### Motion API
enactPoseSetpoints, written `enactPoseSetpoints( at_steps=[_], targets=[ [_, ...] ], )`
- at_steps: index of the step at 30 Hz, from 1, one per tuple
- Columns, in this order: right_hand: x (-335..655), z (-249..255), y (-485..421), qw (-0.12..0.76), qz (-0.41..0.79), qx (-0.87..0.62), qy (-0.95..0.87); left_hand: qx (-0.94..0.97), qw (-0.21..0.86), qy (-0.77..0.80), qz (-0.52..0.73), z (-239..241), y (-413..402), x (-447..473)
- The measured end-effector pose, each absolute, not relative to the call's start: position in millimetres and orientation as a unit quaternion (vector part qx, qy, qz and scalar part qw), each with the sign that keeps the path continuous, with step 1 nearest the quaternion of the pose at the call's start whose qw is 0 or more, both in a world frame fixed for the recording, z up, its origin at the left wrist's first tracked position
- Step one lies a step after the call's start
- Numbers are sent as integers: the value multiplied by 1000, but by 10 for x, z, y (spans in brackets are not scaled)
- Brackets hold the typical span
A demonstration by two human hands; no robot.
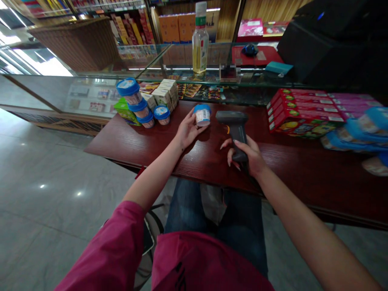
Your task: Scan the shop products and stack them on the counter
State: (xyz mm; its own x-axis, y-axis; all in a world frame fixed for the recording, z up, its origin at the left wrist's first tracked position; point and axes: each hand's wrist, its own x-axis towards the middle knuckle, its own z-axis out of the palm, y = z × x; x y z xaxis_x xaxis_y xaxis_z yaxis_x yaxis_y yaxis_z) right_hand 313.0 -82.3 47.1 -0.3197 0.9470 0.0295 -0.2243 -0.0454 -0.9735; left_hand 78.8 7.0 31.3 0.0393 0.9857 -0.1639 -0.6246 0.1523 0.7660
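My left hand [190,128] grips a small tub [202,116] with a blue lid, tilted so that its barcode shows. To its right, my right hand [247,155] is wrapped round the handle of a dark grey barcode scanner [233,121], whose head points left at the tub across a small gap. Its yellow trigger [226,129] is visible, with my fingers below it. Left of my left hand, a single blue-lidded tub [161,114] stands beside a stack of similar tubs [138,106].
The brown wooden counter [188,161] carries small white cartons [165,93] and a green pack [125,111] at left. Red boxes [303,113] and more blue-lidded tubs [348,133] are at right. A bottle [200,44] stands on the glass case behind, near a wicker basket [79,44].
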Motion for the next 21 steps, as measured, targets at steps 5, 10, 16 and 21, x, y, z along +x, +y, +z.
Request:
enactPoseSetpoints(
  at_steps=[5, 10, 16, 21],
  targets=[
    [3109, 460, -836, 445, 644, -353, -512, 268, 701, 350, 560, 266, 36, 767],
    [3093, 446, -831, 428, 652, -344, -522, 324, 646, 357, 592, 232, 24, 857],
    [3106, 418, -825, 430, 623, -382, -530, 342, 604, 348, 630, 192, 40, 901],
    [3113, 407, -840, 419, 600, -407, -547, 345, 595, 351, 636, 167, 50, 865]
  ],
)
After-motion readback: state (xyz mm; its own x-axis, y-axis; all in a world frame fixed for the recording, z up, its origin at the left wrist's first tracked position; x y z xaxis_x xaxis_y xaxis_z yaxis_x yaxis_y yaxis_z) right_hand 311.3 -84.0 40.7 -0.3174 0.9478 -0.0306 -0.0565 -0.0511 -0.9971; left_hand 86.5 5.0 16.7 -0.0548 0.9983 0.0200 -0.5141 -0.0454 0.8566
